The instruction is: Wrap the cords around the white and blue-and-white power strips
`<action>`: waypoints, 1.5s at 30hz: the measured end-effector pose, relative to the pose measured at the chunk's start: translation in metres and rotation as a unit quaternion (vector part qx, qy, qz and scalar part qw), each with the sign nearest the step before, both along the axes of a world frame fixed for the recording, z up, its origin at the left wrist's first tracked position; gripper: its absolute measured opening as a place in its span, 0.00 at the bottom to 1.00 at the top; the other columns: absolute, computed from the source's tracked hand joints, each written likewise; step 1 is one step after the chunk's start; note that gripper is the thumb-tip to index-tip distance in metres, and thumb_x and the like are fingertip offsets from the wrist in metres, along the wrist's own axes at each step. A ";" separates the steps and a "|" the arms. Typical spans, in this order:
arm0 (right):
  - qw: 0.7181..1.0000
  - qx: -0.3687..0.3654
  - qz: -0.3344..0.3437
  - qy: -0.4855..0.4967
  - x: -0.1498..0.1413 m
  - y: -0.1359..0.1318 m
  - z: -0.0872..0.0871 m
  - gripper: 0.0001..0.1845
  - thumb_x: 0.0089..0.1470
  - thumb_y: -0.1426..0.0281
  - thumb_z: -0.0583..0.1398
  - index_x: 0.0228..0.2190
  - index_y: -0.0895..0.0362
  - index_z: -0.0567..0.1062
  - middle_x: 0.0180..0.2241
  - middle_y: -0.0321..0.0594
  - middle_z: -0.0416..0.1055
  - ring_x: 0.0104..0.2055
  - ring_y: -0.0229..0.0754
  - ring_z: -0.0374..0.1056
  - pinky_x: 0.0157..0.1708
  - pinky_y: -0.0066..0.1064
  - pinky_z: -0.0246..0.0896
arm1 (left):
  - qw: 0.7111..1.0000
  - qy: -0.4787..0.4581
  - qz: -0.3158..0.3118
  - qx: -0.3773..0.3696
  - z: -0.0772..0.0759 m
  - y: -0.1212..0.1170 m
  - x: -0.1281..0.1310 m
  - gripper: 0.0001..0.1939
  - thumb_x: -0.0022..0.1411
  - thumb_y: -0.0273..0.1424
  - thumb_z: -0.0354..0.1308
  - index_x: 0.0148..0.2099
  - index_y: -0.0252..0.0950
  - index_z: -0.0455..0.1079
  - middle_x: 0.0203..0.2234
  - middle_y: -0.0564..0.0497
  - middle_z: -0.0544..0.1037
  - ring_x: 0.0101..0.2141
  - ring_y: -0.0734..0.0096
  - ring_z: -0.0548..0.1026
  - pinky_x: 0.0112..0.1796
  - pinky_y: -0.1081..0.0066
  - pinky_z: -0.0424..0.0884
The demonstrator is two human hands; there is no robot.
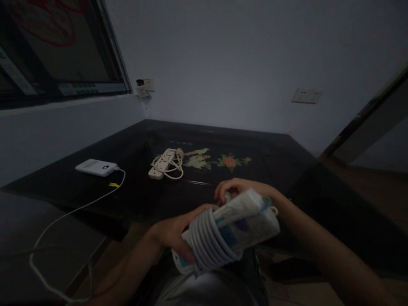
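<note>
A white power strip point(267, 227), with its thick grey cord point(212, 240) wound round it in several turns, is held tilted above my lap, just in front of the table edge. My left hand point(178, 238) grips its near left end, thumb on top by the coils. Behind the strip's far side is my right hand point(234, 187), its fingers curled down by a small pale piece that is partly hidden. Clear plastic seems to cover the strip's right part, where a small green loop sticks out.
On the dark table point(134, 140) lies a second power strip point(162, 163) with its thin cord bunched over it. A white power bank point(97, 167) sits at the left, and its white cable point(79, 208) hangs over the edge. Wall sockets point(307, 96) are behind.
</note>
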State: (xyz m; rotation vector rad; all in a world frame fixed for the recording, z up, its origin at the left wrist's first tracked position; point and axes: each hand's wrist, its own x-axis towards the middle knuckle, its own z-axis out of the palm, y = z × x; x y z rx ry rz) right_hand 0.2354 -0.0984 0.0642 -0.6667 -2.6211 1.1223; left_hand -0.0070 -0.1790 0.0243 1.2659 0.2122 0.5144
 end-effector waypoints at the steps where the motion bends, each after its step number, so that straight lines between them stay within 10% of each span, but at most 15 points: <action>1: 0.999 0.005 0.034 -0.014 -0.007 0.003 0.007 0.05 0.50 0.71 0.63 0.31 0.60 0.75 0.39 0.41 0.73 0.38 0.36 0.69 0.38 0.28 0.64 | 0.999 0.034 0.001 0.037 0.002 0.001 0.001 0.45 0.37 0.37 0.72 0.58 0.39 0.61 0.49 0.45 0.72 0.49 0.54 0.71 0.48 0.57 0.68; 12: 0.921 0.352 -0.005 -0.165 -0.058 -0.025 0.074 0.12 0.54 0.82 0.54 0.33 0.57 0.75 0.42 0.42 0.69 0.31 0.36 0.63 0.28 0.28 0.50 | 0.988 0.138 0.033 0.067 -0.002 0.013 -0.004 0.41 0.44 0.34 0.70 0.59 0.42 0.58 0.53 0.45 0.66 0.55 0.53 0.64 0.52 0.57 0.63; 28: 0.968 0.245 -0.016 -0.047 -0.042 -0.057 0.066 0.12 0.59 0.75 0.55 0.39 0.57 0.77 0.49 0.47 0.66 0.50 0.44 0.64 0.49 0.37 0.60 | 0.980 0.043 0.114 -0.158 -0.033 0.005 0.015 0.48 0.51 0.27 0.66 0.67 0.46 0.42 0.38 0.48 0.74 0.29 0.67 0.77 0.31 0.66 0.74; 45: 0.916 0.302 -0.173 0.200 -0.021 -0.073 0.011 0.24 0.55 0.80 0.55 0.52 0.51 0.67 0.49 0.42 0.70 0.52 0.42 0.66 0.51 0.37 0.64 | 0.962 -0.031 0.219 -0.162 -0.028 -0.003 0.033 0.52 0.48 0.27 0.69 0.67 0.48 0.41 0.38 0.48 0.76 0.34 0.62 0.78 0.36 0.61 0.77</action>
